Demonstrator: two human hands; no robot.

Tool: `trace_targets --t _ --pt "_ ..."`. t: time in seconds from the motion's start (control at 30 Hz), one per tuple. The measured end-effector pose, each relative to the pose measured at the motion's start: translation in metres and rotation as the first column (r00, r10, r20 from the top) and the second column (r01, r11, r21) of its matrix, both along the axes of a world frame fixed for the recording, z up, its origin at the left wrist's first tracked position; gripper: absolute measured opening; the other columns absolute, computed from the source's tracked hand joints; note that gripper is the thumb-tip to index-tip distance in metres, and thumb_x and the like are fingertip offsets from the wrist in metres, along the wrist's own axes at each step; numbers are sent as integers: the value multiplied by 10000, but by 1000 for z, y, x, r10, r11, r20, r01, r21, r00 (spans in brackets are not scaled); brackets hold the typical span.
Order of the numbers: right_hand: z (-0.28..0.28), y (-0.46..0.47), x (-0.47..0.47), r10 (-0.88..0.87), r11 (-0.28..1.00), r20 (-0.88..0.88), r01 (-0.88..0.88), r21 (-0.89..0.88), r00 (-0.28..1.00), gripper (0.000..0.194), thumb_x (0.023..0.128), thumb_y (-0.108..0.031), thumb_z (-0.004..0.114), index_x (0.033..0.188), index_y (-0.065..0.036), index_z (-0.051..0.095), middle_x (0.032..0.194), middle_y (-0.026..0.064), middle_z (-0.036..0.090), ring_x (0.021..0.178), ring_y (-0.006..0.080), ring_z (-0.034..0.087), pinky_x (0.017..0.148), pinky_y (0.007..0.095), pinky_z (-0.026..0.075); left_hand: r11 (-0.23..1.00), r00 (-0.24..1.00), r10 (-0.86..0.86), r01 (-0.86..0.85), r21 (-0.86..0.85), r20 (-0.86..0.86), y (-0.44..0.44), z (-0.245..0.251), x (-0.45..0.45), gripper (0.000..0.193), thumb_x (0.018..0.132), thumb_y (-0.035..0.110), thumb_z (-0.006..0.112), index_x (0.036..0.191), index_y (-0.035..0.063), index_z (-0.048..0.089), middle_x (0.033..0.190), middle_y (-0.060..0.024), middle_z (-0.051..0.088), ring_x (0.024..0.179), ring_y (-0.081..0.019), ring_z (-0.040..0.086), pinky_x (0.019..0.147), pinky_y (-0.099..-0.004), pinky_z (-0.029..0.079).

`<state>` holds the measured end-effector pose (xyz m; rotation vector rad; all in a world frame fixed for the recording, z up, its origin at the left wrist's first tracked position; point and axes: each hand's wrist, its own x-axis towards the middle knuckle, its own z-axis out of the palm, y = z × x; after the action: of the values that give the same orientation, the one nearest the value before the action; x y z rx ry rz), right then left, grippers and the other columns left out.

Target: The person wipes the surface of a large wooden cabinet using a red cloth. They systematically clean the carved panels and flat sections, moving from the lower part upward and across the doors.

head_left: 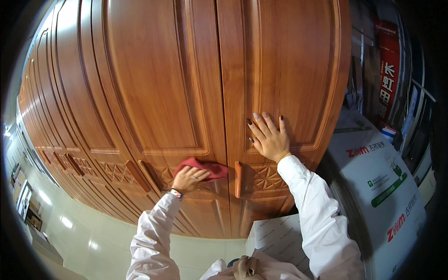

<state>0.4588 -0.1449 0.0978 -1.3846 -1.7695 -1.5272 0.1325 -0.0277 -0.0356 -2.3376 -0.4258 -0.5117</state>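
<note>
My left hand (190,178) lies on a folded red cloth (217,170) and presses it against the carved band of a brown wooden cabinet door (161,84). Part of the carving is hidden under the cloth. My right hand (272,140) rests flat with spread fingers on the lower panel of the adjoining door (297,70), holding nothing. Below and to the left of that hand is an upright wooden door handle (238,179), beside a carved star pattern (268,177). Another wooden handle (149,176) stands left of my left hand.
More wooden doors run away to the left above a glossy tiled floor (105,238). At the lower right are a white patterned box (276,234) and large wrapped boards (381,182) bearing print. A red printed carton (388,70) stands among stacked goods farther up right.
</note>
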Motion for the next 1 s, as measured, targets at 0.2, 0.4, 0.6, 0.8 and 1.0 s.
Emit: trace_targets --t 0.2,0.4,0.6,0.8,1.0 --pt "-11 2 4 22 998 43 -24 50 999 507 855 -370 510 1329 -195 481 1472 -20 360 1368 190 301 1117 526 160 984 718 177 -116 -135 674 5 26 -3 633 776 300 651 1298 5 448 1368 -213 404 1298 -431 318 1067 -575 222" --pt "-11 0 6 82 996 239 -69 -60 967 443 835 -327 529 1258 -198 528 1466 43 371 1348 193 336 1097 499 205 995 726 100 -65 -76 680 -11 26 70 621 767 372 658 1290 83 487 1401 -138 402 1322 -357 323 1051 -579 242" --pt "-10 -2 8 202 972 440 -123 -203 875 414 829 -307 526 1231 -216 562 1454 12 394 1334 227 350 1119 495 174 996 897 83 -80 -25 434 -16 -6 62 610 746 458 662 1286 212 520 1333 -1 490 1241 -233 431 1018 -528 304" --pt "-15 1 10 157 985 383 -115 -129 910 429 853 -284 502 1277 -221 523 1426 -14 418 1329 188 340 1134 477 170 995 907 76 -42 -90 414 -6 -19 19 605 735 407 659 1287 201 521 1284 -21 498 1223 -265 418 997 -512 313" --pt "-27 2 8 119 993 53 -119 8 991 426 878 -286 483 1294 -200 520 1405 -38 436 1324 196 337 1118 501 194 988 649 146 -58 -142 747 -8 1 49 634 736 357 692 1274 92 486 1379 -123 399 1311 -359 315 1052 -584 200"
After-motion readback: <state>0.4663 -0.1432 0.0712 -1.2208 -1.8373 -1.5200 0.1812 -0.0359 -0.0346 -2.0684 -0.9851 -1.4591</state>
